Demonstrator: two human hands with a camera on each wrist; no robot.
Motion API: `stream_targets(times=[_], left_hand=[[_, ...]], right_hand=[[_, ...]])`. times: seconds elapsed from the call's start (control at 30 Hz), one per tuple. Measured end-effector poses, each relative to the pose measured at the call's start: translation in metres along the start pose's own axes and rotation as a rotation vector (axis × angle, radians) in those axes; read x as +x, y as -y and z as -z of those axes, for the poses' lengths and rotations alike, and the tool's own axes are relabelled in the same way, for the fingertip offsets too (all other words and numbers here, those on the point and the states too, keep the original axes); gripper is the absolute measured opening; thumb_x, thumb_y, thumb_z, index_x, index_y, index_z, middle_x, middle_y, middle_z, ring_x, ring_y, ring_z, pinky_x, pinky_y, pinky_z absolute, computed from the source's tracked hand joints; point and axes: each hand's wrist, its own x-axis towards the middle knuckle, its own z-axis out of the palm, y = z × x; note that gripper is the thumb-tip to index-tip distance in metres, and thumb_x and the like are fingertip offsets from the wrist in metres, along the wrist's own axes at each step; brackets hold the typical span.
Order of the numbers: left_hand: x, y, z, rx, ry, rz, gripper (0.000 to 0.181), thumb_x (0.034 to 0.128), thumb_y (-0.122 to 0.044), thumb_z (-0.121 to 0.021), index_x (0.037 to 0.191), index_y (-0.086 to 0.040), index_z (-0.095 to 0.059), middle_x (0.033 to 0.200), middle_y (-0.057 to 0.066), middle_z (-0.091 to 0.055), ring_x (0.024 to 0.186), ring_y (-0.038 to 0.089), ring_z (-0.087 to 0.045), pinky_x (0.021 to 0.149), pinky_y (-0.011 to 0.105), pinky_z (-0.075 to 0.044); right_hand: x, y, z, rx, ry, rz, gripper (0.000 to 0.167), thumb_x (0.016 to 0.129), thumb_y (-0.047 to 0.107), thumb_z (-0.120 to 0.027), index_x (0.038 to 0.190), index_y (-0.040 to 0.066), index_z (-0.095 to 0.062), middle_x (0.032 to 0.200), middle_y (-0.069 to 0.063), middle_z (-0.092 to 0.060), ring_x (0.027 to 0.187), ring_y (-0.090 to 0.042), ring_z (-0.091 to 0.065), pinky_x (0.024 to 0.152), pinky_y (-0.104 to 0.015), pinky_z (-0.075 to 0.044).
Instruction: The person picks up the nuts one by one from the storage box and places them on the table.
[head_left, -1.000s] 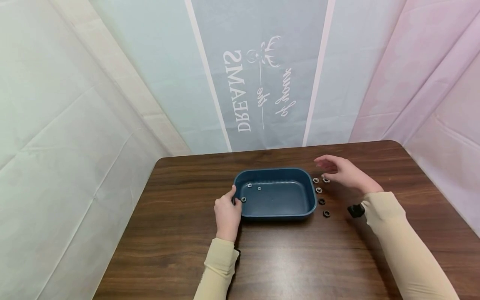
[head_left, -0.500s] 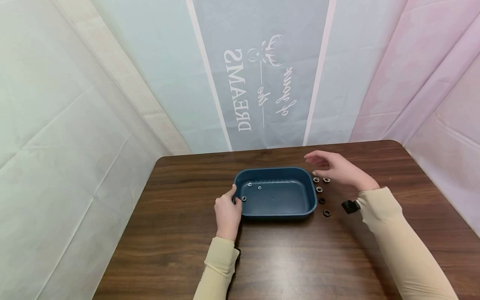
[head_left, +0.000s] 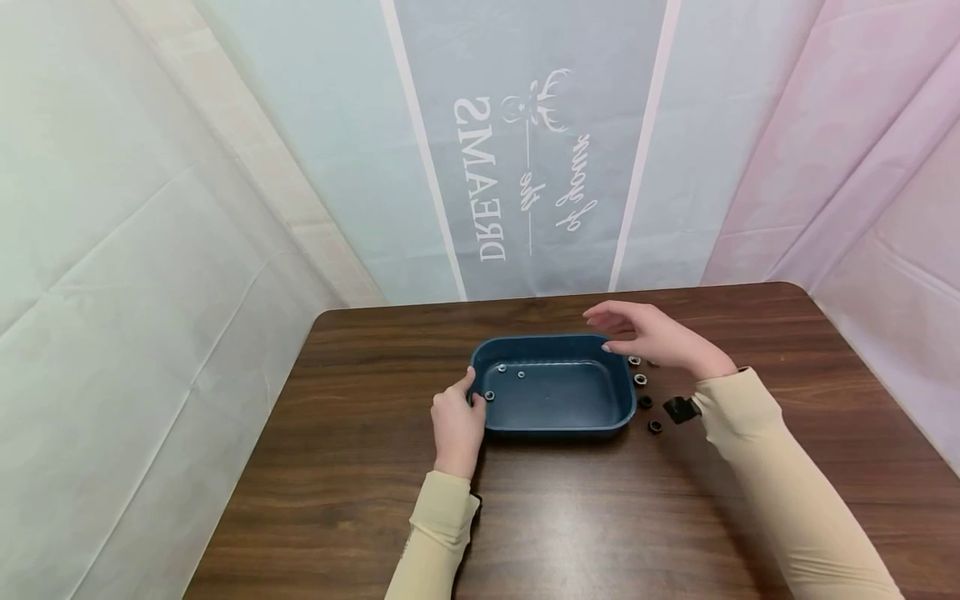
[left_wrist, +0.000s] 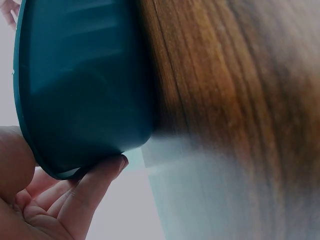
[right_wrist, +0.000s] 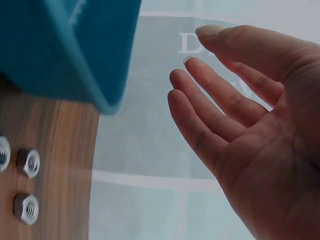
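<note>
In the head view a blue tray (head_left: 555, 431) stands on the table, with small nuts (head_left: 490, 396) inside at its left. The left hand (head_left: 457, 429) grips the tray's left end; in the left wrist view its thumb and fingers (left_wrist: 92, 192) are around the rim of the tray (left_wrist: 90, 95). The right hand (head_left: 660, 337) hovers over the tray's far right corner, fingers apart and holding nothing; in the right wrist view the hand (right_wrist: 255, 110) is beside the tray (right_wrist: 90, 55), not touching it.
Right of the tray lies a column of nuts, silver ones (head_left: 641, 380) farther back and dark ones (head_left: 656, 427) nearer. More silver nuts (right_wrist: 27, 208) show in the right wrist view. A printed cloth (head_left: 555, 167) hangs behind the wooden table (head_left: 360, 433).
The right hand has moved left from above the nuts to the tray's far right corner. The left hand keeps its grip on the tray.
</note>
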Motion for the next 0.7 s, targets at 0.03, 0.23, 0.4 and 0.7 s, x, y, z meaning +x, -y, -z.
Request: stream_targets(times=[0.03, 0.23, 0.4, 0.7], left_hand=[[0.000, 0.000, 0.000, 0.000, 0.001, 0.001, 0.041, 0.0837, 0.003, -0.065, 0.124, -0.005, -0.064, 0.114, 0.016, -0.066, 0.036, 0.009, -0.027, 0.039, 0.024, -0.030], [0.000, 0.000, 0.000, -0.010, -0.001, 0.001, 0.042, 0.0833, 0.004, -0.066, 0.124, -0.005, -0.064, 0.115, 0.016, -0.065, 0.035, 0.009, -0.026, 0.039, 0.024, -0.029], [-0.001, 0.000, 0.000, -0.012, 0.001, -0.001, 0.042, 0.0834, 0.004, -0.065, 0.125, -0.006, -0.064, 0.109, 0.017, -0.068, 0.034, 0.008, -0.024, 0.038, 0.024, -0.029], [0.001, 0.001, 0.000, -0.009, -0.004, -0.010, 0.042, 0.0833, 0.004, -0.066, 0.125, -0.005, -0.064, 0.106, 0.018, -0.068, 0.034, 0.008, -0.026, 0.038, 0.023, -0.029]], right_hand=[[0.002, 0.001, -0.001, 0.001, 0.005, 0.000, 0.049, 0.086, 0.001, -0.068, 0.132, 0.010, -0.052, 0.130, -0.011, -0.055, 0.118, -0.031, -0.053, 0.090, -0.045, -0.047], [0.015, 0.010, -0.010, 0.006, 0.033, 0.001, 0.050, 0.087, 0.003, -0.068, 0.133, 0.011, -0.051, 0.131, -0.010, -0.055, 0.119, -0.028, -0.053, 0.093, -0.048, -0.045], [0.026, 0.014, -0.020, -0.021, 0.051, 0.027, 0.049, 0.086, 0.002, -0.068, 0.132, 0.012, -0.052, 0.130, -0.007, -0.056, 0.118, -0.025, -0.053, 0.094, -0.045, -0.044], [0.044, 0.019, -0.038, 0.029, 0.111, 0.052, 0.048, 0.087, 0.002, -0.068, 0.132, 0.006, -0.052, 0.127, -0.017, -0.056, 0.116, -0.030, -0.054, 0.094, -0.048, -0.044]])
